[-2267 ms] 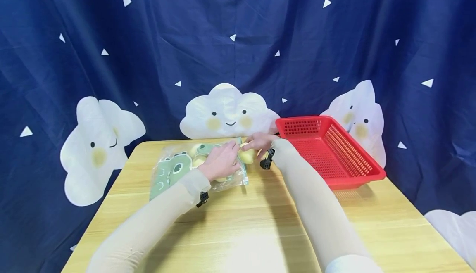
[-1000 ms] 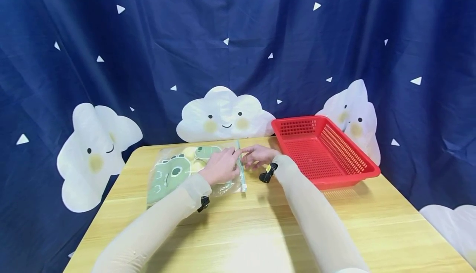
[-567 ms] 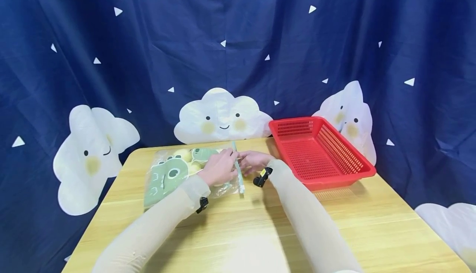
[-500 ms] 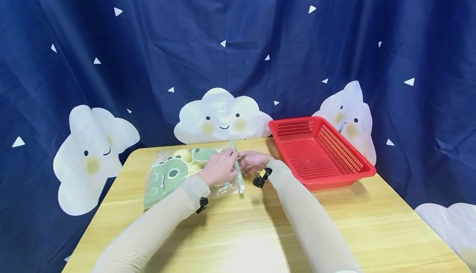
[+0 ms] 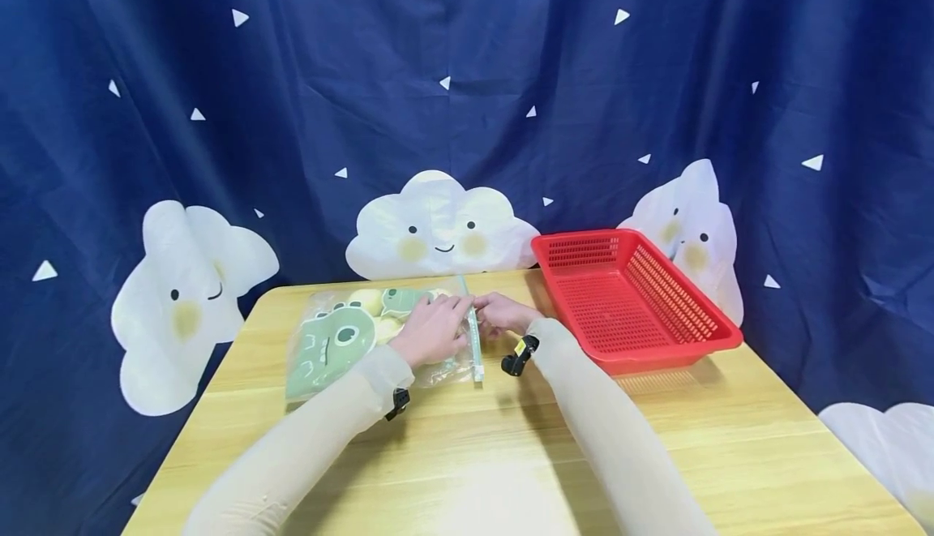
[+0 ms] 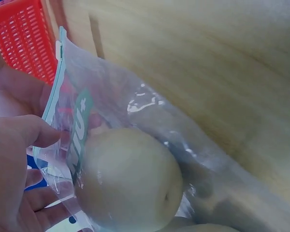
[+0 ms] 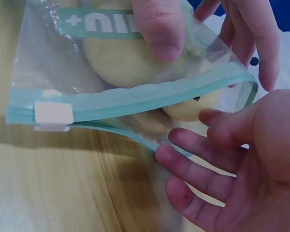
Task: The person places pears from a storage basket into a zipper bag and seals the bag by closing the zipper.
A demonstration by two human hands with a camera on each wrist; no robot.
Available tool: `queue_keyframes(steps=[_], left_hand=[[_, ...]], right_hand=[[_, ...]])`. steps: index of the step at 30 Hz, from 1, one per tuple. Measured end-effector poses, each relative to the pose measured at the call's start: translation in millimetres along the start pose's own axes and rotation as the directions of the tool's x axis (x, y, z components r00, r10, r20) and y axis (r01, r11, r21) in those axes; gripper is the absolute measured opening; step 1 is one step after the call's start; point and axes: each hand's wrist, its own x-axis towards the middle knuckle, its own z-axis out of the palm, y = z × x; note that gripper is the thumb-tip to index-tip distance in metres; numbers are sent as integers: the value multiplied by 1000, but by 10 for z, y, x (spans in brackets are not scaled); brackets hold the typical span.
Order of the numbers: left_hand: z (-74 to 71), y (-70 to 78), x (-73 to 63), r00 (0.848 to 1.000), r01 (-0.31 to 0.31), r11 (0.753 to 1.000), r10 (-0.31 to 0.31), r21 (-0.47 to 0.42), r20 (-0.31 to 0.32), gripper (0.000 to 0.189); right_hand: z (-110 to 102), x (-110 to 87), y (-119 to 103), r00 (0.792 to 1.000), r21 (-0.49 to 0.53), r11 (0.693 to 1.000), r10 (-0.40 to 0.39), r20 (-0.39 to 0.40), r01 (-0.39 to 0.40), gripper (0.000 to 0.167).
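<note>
A clear zip bag (image 5: 332, 349) with a green dinosaur print lies on the table, its teal-edged mouth towards the right. Inside are several round, pale yellow, pear-like fruits (image 6: 133, 181). My left hand (image 5: 434, 329) grips the bag near the mouth; its thumb (image 7: 162, 34) presses on the front film and its other fingers are behind. My right hand (image 5: 505, 314) is at the parted mouth, fingers loosely bent beside the teal lip, with no fruit in it. The white slider (image 7: 53, 116) sits at the near end of the zip strip (image 7: 135, 96).
A red plastic basket (image 5: 620, 353) with slotted sides stands at the back right of the wooden table (image 5: 467, 455). Behind the table hangs a dark blue curtain (image 5: 467, 114) with white clouds. A small black device (image 5: 520, 355) is strapped at my right wrist.
A yellow fruit was at the bag's mouth by my right hand 2.3 s ago; it no longer shows outside. My right hand has come closer to the teal edge, while my left stays on the bag.
</note>
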Motion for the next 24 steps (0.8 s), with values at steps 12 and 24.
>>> queue_keyframes(steps=[12,24], left_hand=[[12,7,-26,1000,5,1000,-5,-20,9,73],[-83,64,-194,996,-40,999,43,28,-84,53]], right_hand=[[18,-268,-21,992,-228,968,79,-103,-101,30],[109,-619,57,983,-263,962,111,147,-70,37]])
